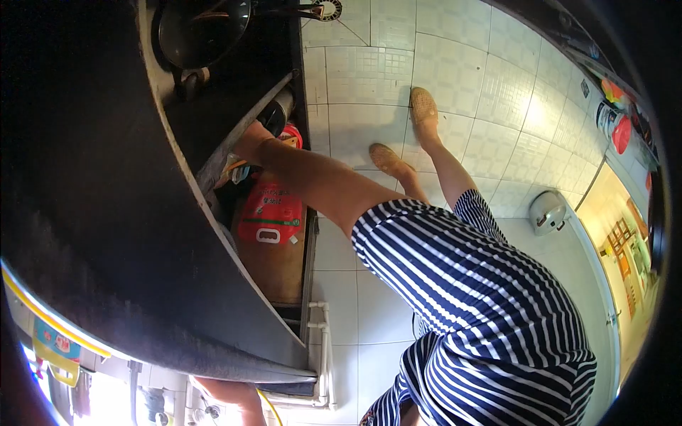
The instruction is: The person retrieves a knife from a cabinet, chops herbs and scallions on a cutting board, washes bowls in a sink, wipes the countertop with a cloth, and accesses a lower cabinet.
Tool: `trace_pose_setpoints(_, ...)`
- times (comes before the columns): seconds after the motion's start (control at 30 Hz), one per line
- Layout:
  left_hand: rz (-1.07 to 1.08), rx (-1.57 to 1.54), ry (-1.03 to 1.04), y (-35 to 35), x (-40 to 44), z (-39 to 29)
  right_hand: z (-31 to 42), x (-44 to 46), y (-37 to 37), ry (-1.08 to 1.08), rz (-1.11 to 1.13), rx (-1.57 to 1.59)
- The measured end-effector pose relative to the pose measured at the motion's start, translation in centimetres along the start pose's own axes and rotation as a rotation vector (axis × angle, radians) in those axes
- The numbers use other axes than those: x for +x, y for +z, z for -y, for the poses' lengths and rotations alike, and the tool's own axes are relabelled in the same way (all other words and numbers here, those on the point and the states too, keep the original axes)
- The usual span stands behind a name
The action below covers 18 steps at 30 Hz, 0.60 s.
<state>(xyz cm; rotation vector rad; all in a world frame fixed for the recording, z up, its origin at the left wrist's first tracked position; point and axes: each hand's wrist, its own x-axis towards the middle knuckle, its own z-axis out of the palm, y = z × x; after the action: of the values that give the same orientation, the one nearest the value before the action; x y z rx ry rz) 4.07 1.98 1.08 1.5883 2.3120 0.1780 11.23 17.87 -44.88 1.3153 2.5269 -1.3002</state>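
My right hand (249,142) reaches into an open dark cabinet, at the end of my bare outstretched arm. Its fingers are hidden behind a grey bar, so what they touch does not show. Just beside it are a dark cylindrical container (280,106) and a red item partly covered by my wrist. Below my forearm lies a red plastic pack (270,209) with a white-edged handle hole and printed lettering. Of my left arm (231,397), only a part shows at the bottom, against the counter's edge; the left hand itself is hidden.
A black wok (202,32) sits at the upper left, its handle pointing right. White pipes (325,355) run beside the cabinet's lower corner. My feet in tan shoes (424,117) stand on pale floor tiles. A silver lidded pot (547,211) is at the right.
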Motion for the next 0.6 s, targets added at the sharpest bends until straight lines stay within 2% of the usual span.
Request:
trace_pose_setpoints(0.03,-0.016,-0.044,-0.025,0.1,0.0,-0.2,-0.6,-0.5,-0.2,-0.059,0.029,-0.025)
trace_pose_setpoints(0.07,0.007,0.011,-0.151,-0.8,0.0,-3.5,-1.2,-1.6,-2.4,-0.103,0.040,-0.032)
trace_pose_setpoints(0.13,0.031,0.042,-0.292,-0.6,0.1,-3.8,-1.8,-2.3,-2.8,-0.160,0.034,-0.060)
trace_pose_setpoints(0.27,-0.096,0.051,-0.396,0.9,0.4,-3.2,-2.5,-2.5,-3.2,-0.185,-0.020,-0.107)
trace_pose_setpoints(0.37,-0.188,0.000,-0.489,1.2,0.4,-3.4,-1.9,-0.9,-2.4,-0.152,-0.201,-0.118)
trace_pose_setpoints(0.4,-0.148,0.002,-0.447,0.9,0.3,-3.2,-1.6,-0.3,-2.4,-0.137,-0.289,-0.098)
trace_pose_setpoints(0.47,-0.109,0.010,-0.410,0.5,0.0,-3.4,-1.0,1.0,-2.7,0.057,-0.028,0.376)
trace_pose_setpoints(0.57,-0.106,0.082,-0.417,-0.2,-0.2,-3.6,-1.1,1.4,0.0,0.038,-0.067,0.284)
trace_pose_setpoints(0.6,-0.028,0.169,-0.339,-0.7,-0.4,-3.2,-1.2,0.7,-0.7,0.041,-0.064,0.282)
